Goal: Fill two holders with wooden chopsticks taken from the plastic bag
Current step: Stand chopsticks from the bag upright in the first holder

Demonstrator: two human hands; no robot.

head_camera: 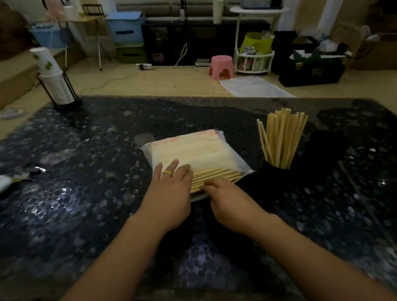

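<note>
Nearest me, my right hand (232,205) has its fingertips curled narrow onto the near ends of the chopsticks (216,176) that stick out of the open mouth of the plastic bag (187,151). Whether I have actually pinched any yet I cannot tell, since my knuckles hide the pads. My left hand (172,190) lies flat, fingers spread wide, pressing down on the bag's near left corner and holding nothing.

The sticks lie side by side in a flat layer, their long axis running from near left to far right, with the bare ends just ahead of my right fingertips. So the right hand is the nearer one for the pull, and I judge the draw should go back along that axis while the left pins the bag.

Beyond and to the right, a dark holder (277,174) stands on the table (76,212), just past the bag's right corner, with a fanned bundle (282,139) upright in it.

Count: one bag and one holder that I can make out, for a second is hard to tell against the dark surface. The exposed sticks number roughly ten, and the standing ones are too many to count.
</note>
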